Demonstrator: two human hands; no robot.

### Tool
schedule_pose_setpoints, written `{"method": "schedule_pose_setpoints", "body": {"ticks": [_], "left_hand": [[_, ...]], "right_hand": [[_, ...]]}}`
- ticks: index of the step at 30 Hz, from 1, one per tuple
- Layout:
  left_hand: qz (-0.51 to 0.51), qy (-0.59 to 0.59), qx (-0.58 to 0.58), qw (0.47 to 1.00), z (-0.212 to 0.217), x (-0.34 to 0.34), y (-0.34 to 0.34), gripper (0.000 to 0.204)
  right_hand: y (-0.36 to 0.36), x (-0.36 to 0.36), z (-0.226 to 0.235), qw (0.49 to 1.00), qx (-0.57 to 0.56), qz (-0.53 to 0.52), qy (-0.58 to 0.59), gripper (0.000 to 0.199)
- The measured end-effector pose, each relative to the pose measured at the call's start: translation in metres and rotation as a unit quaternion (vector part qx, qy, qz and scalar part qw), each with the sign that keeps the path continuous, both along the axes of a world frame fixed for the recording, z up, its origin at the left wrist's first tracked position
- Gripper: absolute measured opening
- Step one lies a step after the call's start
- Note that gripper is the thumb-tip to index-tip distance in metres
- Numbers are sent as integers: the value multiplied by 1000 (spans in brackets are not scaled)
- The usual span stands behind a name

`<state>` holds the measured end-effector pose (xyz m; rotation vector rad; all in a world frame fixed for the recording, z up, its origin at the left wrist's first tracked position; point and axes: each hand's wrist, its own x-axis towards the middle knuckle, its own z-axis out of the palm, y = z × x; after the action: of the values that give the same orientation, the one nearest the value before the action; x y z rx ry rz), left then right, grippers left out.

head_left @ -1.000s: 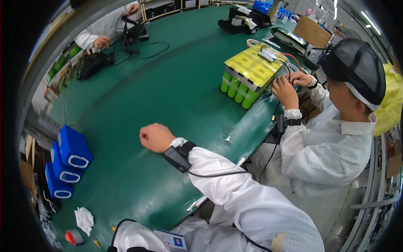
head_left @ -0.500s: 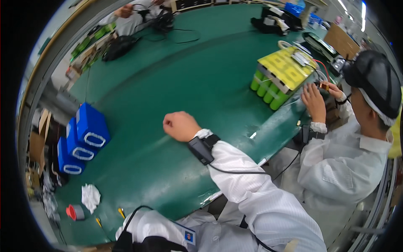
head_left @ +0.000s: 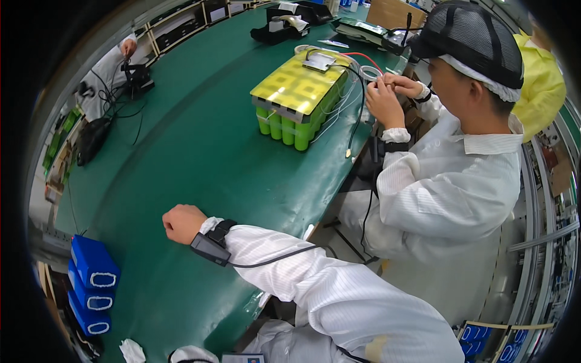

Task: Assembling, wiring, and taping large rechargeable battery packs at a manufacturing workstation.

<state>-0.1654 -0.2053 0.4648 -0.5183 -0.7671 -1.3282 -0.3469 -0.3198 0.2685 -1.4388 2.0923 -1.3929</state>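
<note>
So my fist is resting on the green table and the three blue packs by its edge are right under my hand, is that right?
Not quite. The head view shows the right hand fisted on the green table, but the three blue packs lie apart from it, off toward the table's edge.

**Around the green bench**

A long green table (head_left: 200, 151) curves through the view. On it near the far right stands a battery pack (head_left: 296, 100): upright green cells under a yellow top sheet, with white, red and black wires (head_left: 348, 97) trailing off its right side. A co-worker (head_left: 448, 175) in a white coat and dark mesh cap sits just beside the pack, both hands raised at the wires. Three blue boxes (head_left: 91, 284) stand in a row at the table's lower left edge, a crumpled white rag (head_left: 132, 351) near them. At the far left another person (head_left: 112, 69) in white works among black cables (head_left: 124, 112). A black tape dispenser (head_left: 284, 27) sits at the far end.
</note>
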Motion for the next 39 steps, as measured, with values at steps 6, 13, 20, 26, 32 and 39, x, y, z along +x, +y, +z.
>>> {"method": "schedule_pose_setpoints", "body": {"ticks": [6,13,20,26,32,39], "left_hand": [[-104,-595,-12,797,-123,-9,-52,28],[-173,-629,116,749,-187,-19,-91,42],[-148,-641,20,753,-196,-26,-94,53],[-113,-703,-15,702,-193,-21,-92,49],[-129,-713,-38,688,-191,-18,-95,46],[-151,-696,-7,702,-196,-19,-97,45]], "right_hand": [[9,-2,3,999,26,-11,-19,8],[7,-1,9,998,15,-17,-66,9],[2,0,-2,996,3,-68,-52,11],[6,2,2,998,13,-49,-35,10],[5,-1,5,997,6,-14,-71,10],[3,0,3,995,-20,-18,-92,10]]}}
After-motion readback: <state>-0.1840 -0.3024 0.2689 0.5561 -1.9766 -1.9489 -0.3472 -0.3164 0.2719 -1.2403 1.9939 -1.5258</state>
